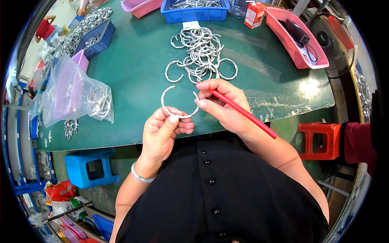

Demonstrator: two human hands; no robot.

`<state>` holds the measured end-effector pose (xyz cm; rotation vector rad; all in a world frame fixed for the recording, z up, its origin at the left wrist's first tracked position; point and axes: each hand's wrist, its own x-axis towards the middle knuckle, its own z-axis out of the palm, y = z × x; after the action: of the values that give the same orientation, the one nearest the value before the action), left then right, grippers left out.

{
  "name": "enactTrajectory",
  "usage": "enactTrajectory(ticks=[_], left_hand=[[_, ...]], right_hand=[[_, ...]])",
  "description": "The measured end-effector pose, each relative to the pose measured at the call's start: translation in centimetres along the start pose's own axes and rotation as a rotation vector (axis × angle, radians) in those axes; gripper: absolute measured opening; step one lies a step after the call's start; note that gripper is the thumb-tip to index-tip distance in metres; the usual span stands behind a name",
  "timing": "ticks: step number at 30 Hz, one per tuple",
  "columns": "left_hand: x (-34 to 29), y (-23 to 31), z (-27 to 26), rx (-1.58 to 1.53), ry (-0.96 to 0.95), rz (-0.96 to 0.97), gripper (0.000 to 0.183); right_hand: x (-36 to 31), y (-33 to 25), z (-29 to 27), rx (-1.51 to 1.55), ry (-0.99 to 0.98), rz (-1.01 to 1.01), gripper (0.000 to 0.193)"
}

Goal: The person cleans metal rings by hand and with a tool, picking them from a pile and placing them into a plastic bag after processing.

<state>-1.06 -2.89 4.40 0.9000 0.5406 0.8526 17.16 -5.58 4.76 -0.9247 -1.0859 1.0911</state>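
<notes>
Steadying left hand [161,131]: thumb closed against curled fingers, pinching the near side of a hinged metal ring [163,101], perhaps so its gap faces away unobstructed.
Right hand [227,106]: half-closed, a red rod [248,116] lodged between thumb and fingers, its long end angled back over the wrist, apparently leaving the thumb and fingertips free beside the ring; whether they touch it, one cannot tell.
Ring: spread open above the surface [129,89], just inside the middle of its near edge, likely for an easy reach by both hands.
Loose rings [202,48]: heaped from mid-surface toward the far edge, seemingly within arm's reach.
Blue tray [196,17]: at the far edge, behind the heap, holding more metal pieces.
Clear bag [65,99]: by the left edge, rings inside, apparently out of the hands' way.
</notes>
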Motion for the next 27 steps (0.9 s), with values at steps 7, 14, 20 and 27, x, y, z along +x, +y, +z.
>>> enactTrajectory(ticks=[7, 14, 20, 27], left_hand=[[-0.3, 0.0, 0.0, 0.026, -0.011, -0.028, 0.025], [-0.4, 0.0, -0.1, 0.006, -0.012, -0.013, 0.030], [-0.3, -0.6, -0.2, 0.117, 0.037, 0.036, 0.028], [-0.3, -0.8, -0.4, 0.040, 0.014, 0.026, 0.030]], right_hand=[[-0.1, -0.2, -0.1, 0.050, 0.002, 0.085, 0.028], [-0.3, -0.2, 0.1, -0.015, 0.024, -0.007, 0.028], [-0.5, -0.5, 0.1, -0.368, -0.051, -0.364, 0.033], [-0.3, -1.8, 0.4, -0.537, -0.164, -0.632, 0.033]])
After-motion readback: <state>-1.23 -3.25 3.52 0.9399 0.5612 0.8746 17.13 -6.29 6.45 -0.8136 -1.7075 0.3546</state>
